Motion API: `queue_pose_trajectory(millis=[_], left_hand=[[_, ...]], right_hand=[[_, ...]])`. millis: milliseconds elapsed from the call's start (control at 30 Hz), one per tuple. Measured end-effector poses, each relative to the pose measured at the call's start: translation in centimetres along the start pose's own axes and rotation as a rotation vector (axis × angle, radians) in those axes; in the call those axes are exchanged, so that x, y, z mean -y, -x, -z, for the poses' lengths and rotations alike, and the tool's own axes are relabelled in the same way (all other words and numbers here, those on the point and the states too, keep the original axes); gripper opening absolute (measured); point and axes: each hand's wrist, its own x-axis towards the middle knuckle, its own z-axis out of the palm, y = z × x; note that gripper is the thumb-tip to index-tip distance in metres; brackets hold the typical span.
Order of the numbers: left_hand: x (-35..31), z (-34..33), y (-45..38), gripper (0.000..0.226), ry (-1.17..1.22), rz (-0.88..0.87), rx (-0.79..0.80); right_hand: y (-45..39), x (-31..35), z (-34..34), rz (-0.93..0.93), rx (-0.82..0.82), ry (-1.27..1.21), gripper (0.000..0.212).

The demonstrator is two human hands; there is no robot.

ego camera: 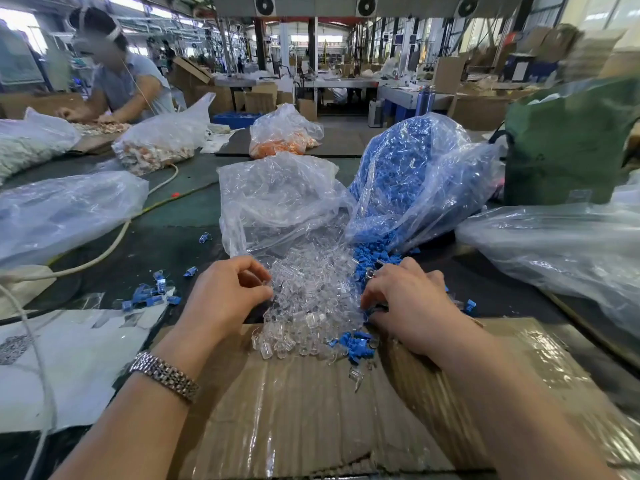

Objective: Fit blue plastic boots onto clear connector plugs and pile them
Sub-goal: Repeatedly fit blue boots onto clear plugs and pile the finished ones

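Observation:
A heap of clear connector plugs (308, 292) spills from a clear bag (277, 202) onto the table between my hands. Blue boots (372, 258) pour out of a second bag (412, 181) to its right, and a few more blue boots (356, 346) lie on the cardboard. My left hand (221, 296) has curled fingers at the left edge of the plug heap, thumb and forefinger pinching a clear plug. My right hand (408, 303) lies knuckles up on the blue boots with its fingers curled under; what they hold is hidden. Finished blue-booted plugs (152, 294) lie in a small pile at the left.
A taped cardboard sheet (311, 410) lies in front of me. Large plastic bags (65, 209) flank both sides, and a green bag (568, 147) stands at the right. A white cable (114, 240) crosses the left. Another person (121, 81) works at the far left.

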Motion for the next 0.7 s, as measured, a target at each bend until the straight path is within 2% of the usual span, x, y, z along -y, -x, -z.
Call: queue_pose_trajectory(millis=[200,333,400,533,633,700], left_hand=[[-0.3,-0.2,0.0,0.018,0.283,0.054,0.033],[-0.5,-0.2,0.2,0.013,0.542,0.144,0.143],[-0.9,-0.2,0.4,0.014,0.698,0.153,0.194],[-1.7,-0.4,0.8,0.035,0.919,0.148,0.289],[-2.0,-0.4,1.0,0.035,1.069,0.167,0.334],[-2.2,-0.4,1.1,0.033,1.114,0.186,0.356]], right_hand=[[-0.5,0.0,-0.6,0.034,-0.019,0.068,0.016],[-0.4,-0.1,-0.6,0.055,-0.036,0.091,0.012],[-0.3,-0.3,-0.4,0.040,-0.106,0.031,0.007],[-0.1,-0.3,0.4,0.038,-0.299,-0.408,0.009],[0.1,0.6,0.6,0.012,-0.313,-0.781,0.004],[0.1,1.1,0.5,0.034,-0.294,-1.003,0.009]])
